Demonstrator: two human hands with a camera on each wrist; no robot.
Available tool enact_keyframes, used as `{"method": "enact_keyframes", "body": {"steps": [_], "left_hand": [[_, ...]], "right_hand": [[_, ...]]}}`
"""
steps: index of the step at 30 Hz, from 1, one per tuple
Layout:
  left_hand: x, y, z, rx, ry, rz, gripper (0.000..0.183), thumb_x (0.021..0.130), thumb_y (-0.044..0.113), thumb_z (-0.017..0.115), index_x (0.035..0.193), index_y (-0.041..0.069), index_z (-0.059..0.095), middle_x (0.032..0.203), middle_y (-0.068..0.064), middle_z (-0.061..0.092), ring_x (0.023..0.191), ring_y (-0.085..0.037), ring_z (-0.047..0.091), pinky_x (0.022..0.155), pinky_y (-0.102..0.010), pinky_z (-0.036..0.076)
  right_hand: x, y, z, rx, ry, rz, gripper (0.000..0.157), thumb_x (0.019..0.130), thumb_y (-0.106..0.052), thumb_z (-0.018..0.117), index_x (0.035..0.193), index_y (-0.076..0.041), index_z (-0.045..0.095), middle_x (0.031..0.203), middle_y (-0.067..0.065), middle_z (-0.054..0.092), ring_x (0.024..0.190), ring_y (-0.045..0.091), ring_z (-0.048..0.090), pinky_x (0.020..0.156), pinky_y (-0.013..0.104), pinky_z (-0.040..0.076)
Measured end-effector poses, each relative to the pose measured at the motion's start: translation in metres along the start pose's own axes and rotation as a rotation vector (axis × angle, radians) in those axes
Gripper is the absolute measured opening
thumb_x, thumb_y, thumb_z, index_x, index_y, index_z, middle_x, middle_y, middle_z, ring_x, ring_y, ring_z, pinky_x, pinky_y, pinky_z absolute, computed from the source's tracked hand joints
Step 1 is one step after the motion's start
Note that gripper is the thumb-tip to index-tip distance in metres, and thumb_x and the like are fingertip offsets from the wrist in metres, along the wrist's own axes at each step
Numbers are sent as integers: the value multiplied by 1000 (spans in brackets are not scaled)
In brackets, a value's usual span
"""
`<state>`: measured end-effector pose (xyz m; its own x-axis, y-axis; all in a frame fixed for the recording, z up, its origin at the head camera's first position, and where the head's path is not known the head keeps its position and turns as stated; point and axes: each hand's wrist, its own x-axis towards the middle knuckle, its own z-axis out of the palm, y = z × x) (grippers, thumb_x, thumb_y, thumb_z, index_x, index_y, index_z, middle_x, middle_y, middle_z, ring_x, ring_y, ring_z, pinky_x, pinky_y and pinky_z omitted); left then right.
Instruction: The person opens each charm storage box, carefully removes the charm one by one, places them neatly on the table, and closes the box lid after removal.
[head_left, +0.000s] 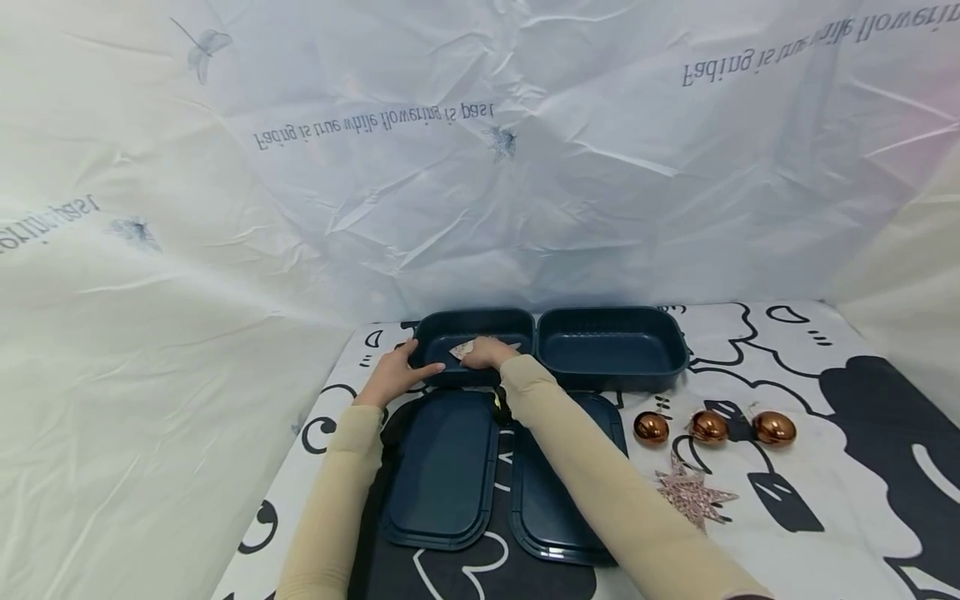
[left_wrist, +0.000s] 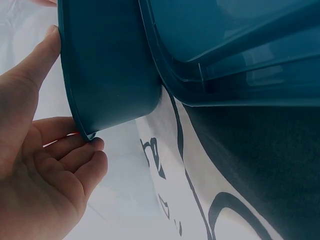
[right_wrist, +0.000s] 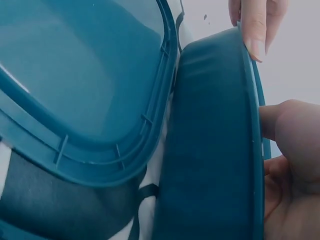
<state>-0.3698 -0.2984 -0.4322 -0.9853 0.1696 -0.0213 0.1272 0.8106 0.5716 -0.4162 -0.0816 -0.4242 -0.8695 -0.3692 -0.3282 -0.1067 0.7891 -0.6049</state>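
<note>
Two dark blue plastic boxes stand side by side at the back. My left hand [head_left: 393, 373] grips the left front corner of the left box [head_left: 457, 377]; in the left wrist view, thumb and fingers meet the rim of that box [left_wrist: 105, 65]. My right hand [head_left: 487, 353] reaches over the front rim into the same box and holds a pale pink glittery star [head_left: 461, 351]. Most of the star is covered by the hand. In the right wrist view the wall of the box [right_wrist: 210, 140] hides the right fingertips.
The right box [head_left: 611, 342] adjoins the left one. Two blue lids, a left lid [head_left: 442, 471] and a right lid [head_left: 555, 500], lie in front. At right are a row of copper balls [head_left: 708, 427] and another pink glittery star [head_left: 692, 493]. White sheeting [head_left: 450, 208] hangs behind.
</note>
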Motion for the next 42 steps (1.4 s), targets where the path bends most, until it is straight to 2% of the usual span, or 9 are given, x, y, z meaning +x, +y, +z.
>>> {"method": "enact_keyframes", "body": {"steps": [5, 10, 13, 17, 22, 24, 27, 30, 42], "left_hand": [[-1, 2, -1, 2, 0, 5, 99, 90, 60, 68, 160, 4, 25, 163, -18, 26, 146, -39, 33, 115, -57, 35], [-1, 1, 0, 11, 1, 0, 99, 90, 61, 68, 160, 4, 26, 163, -18, 27, 146, -38, 33, 115, -56, 35], [-1, 1, 1, 13, 3, 0, 99, 90, 61, 68, 160, 4, 26, 163, -19, 27, 146, -39, 33, 115, -56, 35], [-1, 1, 2, 14, 3, -9, 99, 90, 61, 68, 160, 4, 27, 163, -18, 27, 146, -38, 33, 115, -55, 35], [-2, 3, 0, 20, 3, -14, 99, 90, 61, 67, 159, 3, 27, 163, -19, 27, 146, -39, 33, 115, -56, 35], [-2, 4, 0, 22, 3, -14, 100, 90, 61, 67, 159, 2, 26, 163, -20, 26, 146, -39, 32, 115, -56, 35], [-2, 4, 0, 25, 9, -12, 99, 90, 61, 67, 159, 2, 26, 163, -21, 26, 146, -40, 31, 115, -57, 35], [-1, 3, 1, 26, 12, -18, 99, 90, 60, 68, 159, 2, 27, 163, -20, 27, 146, -40, 31, 115, -57, 35], [-1, 4, 2, 27, 14, -14, 98, 91, 60, 67, 159, 2, 26, 163, -20, 26, 147, -39, 31, 115, -56, 35]], "right_hand": [[0, 0, 1, 39, 21, 16, 46, 104, -31, 56, 141, -2, 58, 146, 17, 53, 127, 32, 55, 103, 47, 48], [3, 1, 4, 78, 44, 13, 42, 103, -28, 58, 134, -1, 63, 136, 17, 59, 111, 29, 60, 94, 45, 51], [7, 5, 6, 104, 63, 18, 39, 102, -29, 59, 128, -1, 66, 125, 14, 64, 100, 26, 61, 89, 42, 51], [12, 10, 7, 146, 75, 25, 32, 101, -29, 61, 114, -2, 71, 100, 9, 67, 88, 24, 62, 83, 39, 52], [12, 12, 8, 182, 122, 29, 23, 99, -21, 62, 99, -1, 73, 78, 5, 61, 72, 21, 57, 72, 36, 48], [13, 12, 9, 202, 149, 37, 21, 98, -16, 60, 86, -3, 70, 69, 4, 57, 62, 20, 52, 66, 34, 46], [15, 11, 10, 208, 181, 51, 34, 98, -12, 58, 64, -11, 59, 56, 1, 50, 50, 17, 44, 57, 32, 42], [18, 12, 12, 212, 186, 64, 46, 98, -11, 57, 54, -17, 46, 50, 0, 42, 44, 15, 35, 53, 32, 39], [14, 14, 11, 251, 241, 64, 53, 99, -6, 56, 50, -17, 40, 47, 0, 37, 44, 15, 32, 51, 31, 35]]}}
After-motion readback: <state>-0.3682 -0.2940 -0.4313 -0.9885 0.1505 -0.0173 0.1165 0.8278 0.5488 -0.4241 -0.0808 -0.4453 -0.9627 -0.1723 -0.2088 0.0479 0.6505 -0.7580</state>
